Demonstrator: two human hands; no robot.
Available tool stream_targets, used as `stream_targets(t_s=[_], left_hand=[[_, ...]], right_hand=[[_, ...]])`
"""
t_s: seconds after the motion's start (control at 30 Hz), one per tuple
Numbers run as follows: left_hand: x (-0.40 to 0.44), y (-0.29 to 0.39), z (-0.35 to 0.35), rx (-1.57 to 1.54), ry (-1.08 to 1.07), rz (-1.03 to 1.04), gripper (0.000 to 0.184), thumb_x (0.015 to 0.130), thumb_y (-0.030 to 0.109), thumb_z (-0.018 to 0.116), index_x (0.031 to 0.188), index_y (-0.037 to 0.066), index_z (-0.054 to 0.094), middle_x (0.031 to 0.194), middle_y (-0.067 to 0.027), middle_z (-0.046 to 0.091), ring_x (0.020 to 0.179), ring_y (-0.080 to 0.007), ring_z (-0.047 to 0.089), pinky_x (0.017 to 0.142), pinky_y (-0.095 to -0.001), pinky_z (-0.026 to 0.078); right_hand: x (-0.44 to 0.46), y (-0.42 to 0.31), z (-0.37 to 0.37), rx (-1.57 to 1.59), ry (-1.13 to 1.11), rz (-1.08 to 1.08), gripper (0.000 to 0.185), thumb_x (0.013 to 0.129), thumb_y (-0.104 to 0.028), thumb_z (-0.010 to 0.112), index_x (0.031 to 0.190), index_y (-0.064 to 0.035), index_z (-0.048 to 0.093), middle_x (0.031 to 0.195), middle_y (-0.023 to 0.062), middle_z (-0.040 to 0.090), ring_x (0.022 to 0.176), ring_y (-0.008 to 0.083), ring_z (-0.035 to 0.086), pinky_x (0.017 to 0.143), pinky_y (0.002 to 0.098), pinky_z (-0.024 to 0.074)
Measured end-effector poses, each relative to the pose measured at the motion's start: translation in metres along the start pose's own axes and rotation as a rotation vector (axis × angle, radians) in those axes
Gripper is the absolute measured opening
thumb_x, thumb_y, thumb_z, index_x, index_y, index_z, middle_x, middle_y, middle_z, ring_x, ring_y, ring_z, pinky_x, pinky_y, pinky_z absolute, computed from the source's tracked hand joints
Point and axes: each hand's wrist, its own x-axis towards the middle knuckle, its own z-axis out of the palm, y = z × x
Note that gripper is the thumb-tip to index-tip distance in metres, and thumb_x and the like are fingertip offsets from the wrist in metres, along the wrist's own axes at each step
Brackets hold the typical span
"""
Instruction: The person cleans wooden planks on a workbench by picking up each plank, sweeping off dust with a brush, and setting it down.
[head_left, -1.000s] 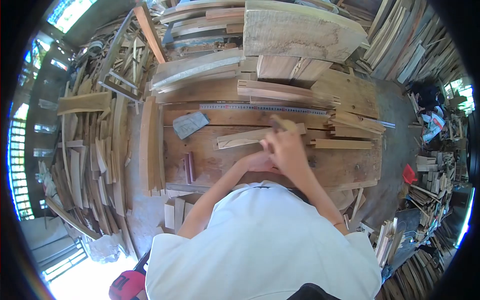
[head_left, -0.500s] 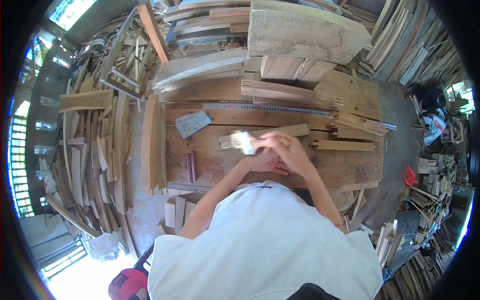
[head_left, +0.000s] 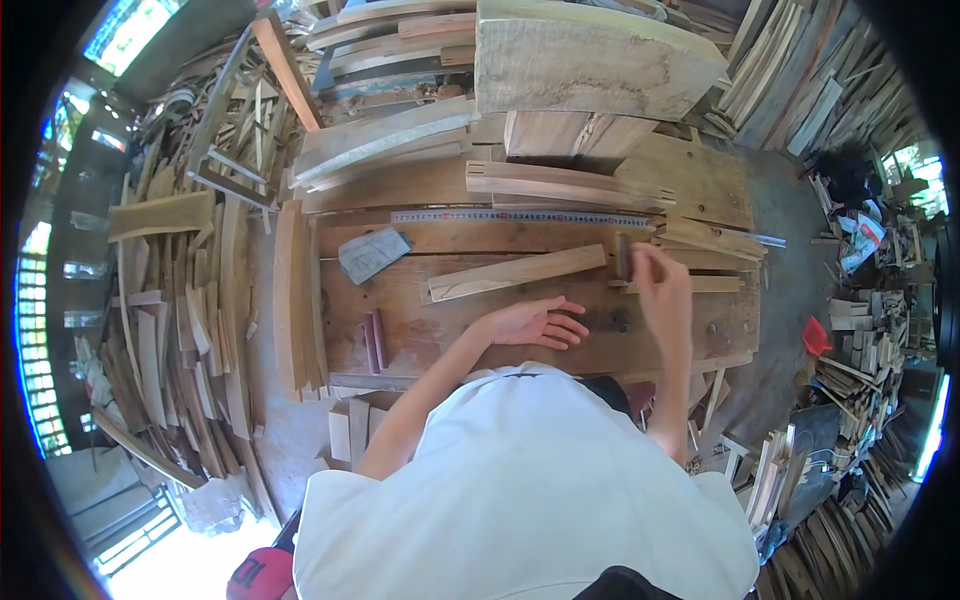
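Observation:
Palm up and fingers spread, my left hand (head_left: 540, 323) is empty near the bench's front edge. My right hand (head_left: 660, 275) is closed on a small brush-like tool (head_left: 623, 257), at the right end of a wooden strip (head_left: 520, 273). That strip lies at a slight slant on the workbench (head_left: 450, 330), just beyond my left hand. Behind it a measuring tape (head_left: 520, 216) stretches across the bench. A grey block (head_left: 373, 254) rests left of the strip, and two dark reddish sticks (head_left: 374, 341) lie nearer to me.
Stacked boards (head_left: 570, 184) and a large thick slab (head_left: 595, 60) stand at the back. Long planks (head_left: 293, 300) line the bench's left end. Short pieces (head_left: 705, 240) lie at the right. A red cap (head_left: 262, 574) shows at the lower left.
The brush-like tool was in my right hand over the strip's left part half a second ago; hand and tool have moved right. My left hand has opened out, apart from the right.

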Motion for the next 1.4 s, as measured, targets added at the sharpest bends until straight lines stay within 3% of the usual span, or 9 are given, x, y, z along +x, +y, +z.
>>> stream_targets(t_s=[0.13,0.2,0.4,0.53,0.57,0.83,1.17,1.27,1.4], left_hand=[[-0.007,0.004,0.014,0.017,0.017,0.004,0.054,0.107,0.048,0.037,0.143,0.008,0.042,0.139,-0.0193,0.054,0.124,-0.0262,0.057,0.107,-0.0407,0.046],[-0.021,0.011,0.044,0.150,0.269,0.147,0.054,0.106,0.049,0.039,0.141,0.009,0.045,0.137,-0.0189,0.056,0.120,-0.0259,0.058,0.104,-0.0408,0.047],[-0.004,-0.007,0.016,-0.030,0.184,0.033,0.053,0.105,0.047,0.042,0.140,0.007,0.046,0.130,-0.0158,0.061,0.115,-0.0236,0.060,0.101,-0.0395,0.049],[-0.005,-0.008,0.011,-0.115,0.061,0.055,0.050,0.105,0.043,0.043,0.140,0.007,0.046,0.132,-0.0158,0.060,0.114,-0.0239,0.062,0.100,-0.0410,0.049],[-0.006,-0.009,0.007,-0.119,0.064,0.060,0.050,0.105,0.043,0.043,0.140,0.007,0.046,0.132,-0.0158,0.060,0.114,-0.0239,0.062,0.100,-0.0410,0.049],[0.001,-0.003,-0.005,-0.010,-0.012,0.011,0.052,0.107,0.046,0.038,0.143,0.009,0.042,0.137,-0.0175,0.056,0.122,-0.0257,0.058,0.105,-0.0403,0.046],[-0.004,-0.014,0.007,0.120,0.061,0.069,0.040,0.107,0.037,0.044,0.126,0.004,0.056,0.122,-0.0157,0.064,0.110,-0.0233,0.063,0.099,-0.0361,0.051],[-0.027,-0.005,0.049,1.002,0.477,0.409,0.016,0.096,0.016,0.067,0.104,0.003,0.066,0.107,-0.0080,0.068,0.093,-0.0185,0.068,0.084,-0.0316,0.054],[-0.066,0.025,0.069,1.598,0.863,0.922,0.023,0.079,0.009,0.079,0.099,0.007,0.068,0.104,-0.0081,0.067,0.101,-0.0281,0.064,0.087,-0.0377,0.053]], right_hand=[[-0.011,-0.041,0.052,-0.263,-0.081,-0.534,0.017,0.089,-0.021,0.065,0.083,-0.0057,0.062,0.073,0.0144,0.061,0.081,0.0359,0.060,0.083,0.0470,0.0448],[-0.018,-0.064,0.070,-0.062,-0.184,-0.627,0.018,0.088,-0.023,0.065,0.082,-0.0060,0.060,0.073,0.0134,0.061,0.076,0.0336,0.059,0.079,0.0454,0.0451],[-0.049,-0.115,0.114,0.181,-0.442,-0.820,0.016,0.092,-0.024,0.064,0.097,-0.0092,0.063,0.081,0.0124,0.062,0.080,0.0316,0.061,0.077,0.0432,0.0457],[-0.034,-0.109,0.119,0.567,-0.858,-0.560,0.026,0.095,-0.022,0.064,0.114,-0.0044,0.065,0.085,0.0134,0.067,0.080,0.0339,0.063,0.076,0.0423,0.0486],[-0.028,-0.100,0.117,0.553,-0.891,-0.482,0.026,0.096,-0.018,0.064,0.120,-0.0074,0.067,0.103,0.0128,0.071,0.095,0.0281,0.066,0.086,0.0366,0.0501],[0.016,-0.008,0.027,0.617,-0.453,0.200,0.031,0.104,-0.025,0.052,0.106,0.0002,0.070,0.090,0.0077,0.073,0.076,0.0120,0.067,0.072,0.0253,0.0529],[0.012,0.054,-0.034,0.439,-0.007,0.179,0.028,0.104,-0.021,0.052,0.104,0.0024,0.068,0.086,0.0073,0.072,0.072,0.0124,0.064,0.073,0.0252,0.0501],[0.010,0.049,-0.035,0.456,-0.026,0.155,0.028,0.104,-0.022,0.052,0.105,0.0022,0.067,0.087,0.0078,0.073,0.074,0.0125,0.065,0.074,0.0254,0.0502],[0.009,0.045,-0.035,0.434,-0.014,0.129,0.029,0.104,-0.022,0.052,0.105,0.0020,0.067,0.087,0.0081,0.073,0.074,0.0129,0.066,0.073,0.0252,0.0505]])
